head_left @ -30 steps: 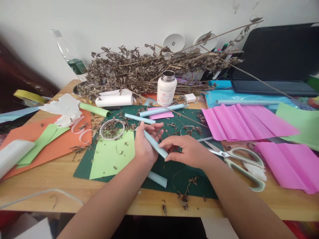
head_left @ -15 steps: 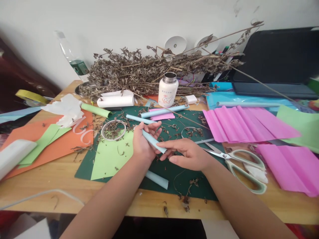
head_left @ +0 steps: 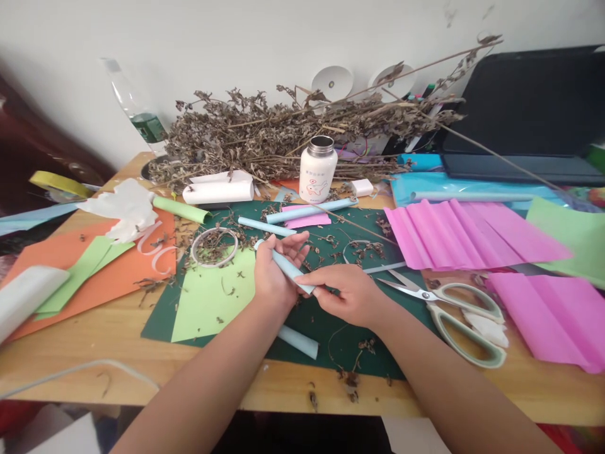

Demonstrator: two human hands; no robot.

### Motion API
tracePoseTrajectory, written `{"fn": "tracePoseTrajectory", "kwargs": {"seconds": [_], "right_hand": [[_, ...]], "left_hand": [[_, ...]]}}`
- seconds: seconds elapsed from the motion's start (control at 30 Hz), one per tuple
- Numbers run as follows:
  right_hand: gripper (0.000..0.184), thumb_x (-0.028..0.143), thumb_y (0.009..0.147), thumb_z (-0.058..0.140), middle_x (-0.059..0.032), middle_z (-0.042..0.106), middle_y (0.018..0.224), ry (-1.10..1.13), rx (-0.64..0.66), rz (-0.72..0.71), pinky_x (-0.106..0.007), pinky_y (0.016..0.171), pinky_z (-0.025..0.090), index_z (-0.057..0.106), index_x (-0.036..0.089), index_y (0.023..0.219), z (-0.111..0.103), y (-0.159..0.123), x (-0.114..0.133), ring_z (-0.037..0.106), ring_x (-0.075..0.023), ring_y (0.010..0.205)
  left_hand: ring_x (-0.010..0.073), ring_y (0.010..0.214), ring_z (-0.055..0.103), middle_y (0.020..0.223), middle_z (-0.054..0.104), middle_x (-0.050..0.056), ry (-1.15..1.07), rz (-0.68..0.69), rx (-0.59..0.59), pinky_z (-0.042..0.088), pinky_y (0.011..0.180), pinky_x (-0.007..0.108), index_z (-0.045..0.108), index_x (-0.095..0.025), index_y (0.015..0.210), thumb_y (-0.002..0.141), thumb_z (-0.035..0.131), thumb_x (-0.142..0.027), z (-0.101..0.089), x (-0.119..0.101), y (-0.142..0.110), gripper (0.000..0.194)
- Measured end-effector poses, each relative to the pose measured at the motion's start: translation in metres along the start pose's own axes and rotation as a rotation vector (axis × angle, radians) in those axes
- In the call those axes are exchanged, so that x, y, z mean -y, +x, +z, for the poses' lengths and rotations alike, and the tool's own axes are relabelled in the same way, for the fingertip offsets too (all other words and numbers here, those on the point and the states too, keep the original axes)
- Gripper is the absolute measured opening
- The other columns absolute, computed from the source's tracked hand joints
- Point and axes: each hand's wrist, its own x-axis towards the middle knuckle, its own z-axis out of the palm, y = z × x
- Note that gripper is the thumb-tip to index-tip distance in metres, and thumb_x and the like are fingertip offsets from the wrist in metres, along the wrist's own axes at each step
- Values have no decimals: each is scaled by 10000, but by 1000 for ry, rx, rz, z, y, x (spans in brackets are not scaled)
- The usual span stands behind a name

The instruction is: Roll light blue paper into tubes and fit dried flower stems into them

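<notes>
A light blue paper tube lies slanted across the palm of my left hand, whose thumb rests over it while the other fingers curl loosely beneath. At the tube's lower right end, the thumb and fingertips of my right hand pinch the rim. Another blue tube shows under my left wrist on the dark green cutting mat. Two further blue tubes, a thin one and a longer one, lie beyond my hands. Scissors with pale handles lie open to the right.
Dried plant stems pile along the wall behind a white bottle. Pink crepe paper lies at right, orange paper at left. A tape ring sits on light green paper. Dry leaf bits are scattered over the mat.
My right hand has closed from loosely extended fingers into a pinch on the tube's lower end. The tube and my left hand have barely shifted.
</notes>
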Motion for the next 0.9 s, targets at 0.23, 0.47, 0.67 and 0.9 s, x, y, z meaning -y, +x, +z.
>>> {"fn": "tracePoseTrajectory", "kwargs": {"seconds": [0.23, 0.47, 0.67, 0.9], "right_hand": [[368, 128, 710, 387, -52, 672, 790, 255, 134, 63, -231, 612, 481, 561, 141, 1033, -19, -2, -5, 611, -118, 673], [166, 221, 716, 497, -10, 649, 739, -316, 349, 316, -243, 551, 404, 614, 209, 833, -46, -3, -13, 572, -142, 653], [129, 163, 711, 482, -9, 625, 728, -566, 559, 186, -246, 502, 351, 601, 210, 725, -22, -1, 2, 578, -165, 652], [106, 150, 710, 513, -4, 619, 670, -295, 325, 199, -235, 532, 400, 609, 196, 695, -39, -2, -1, 559, -129, 613]], "left_hand": [[192, 798, 609, 621, 625, 19, 40, 34, 28, 423, 747, 348, 324, -171, 500, 696, 413, -314, -2, -6, 4, 259], [213, 845, 594, 725, 619, 7, 148, 252, 216, 428, 742, 351, 389, -176, 536, 709, 413, -325, -1, -21, 5, 230], [212, 863, 583, 799, 605, 21, 257, 338, 320, 439, 719, 339, 471, -192, 628, 702, 442, -316, -2, -15, 4, 148], [219, 875, 552, 819, 598, 60, 496, 478, 509, 422, 780, 360, 535, -179, 682, 713, 463, -298, -6, -9, -3, 143]]}}
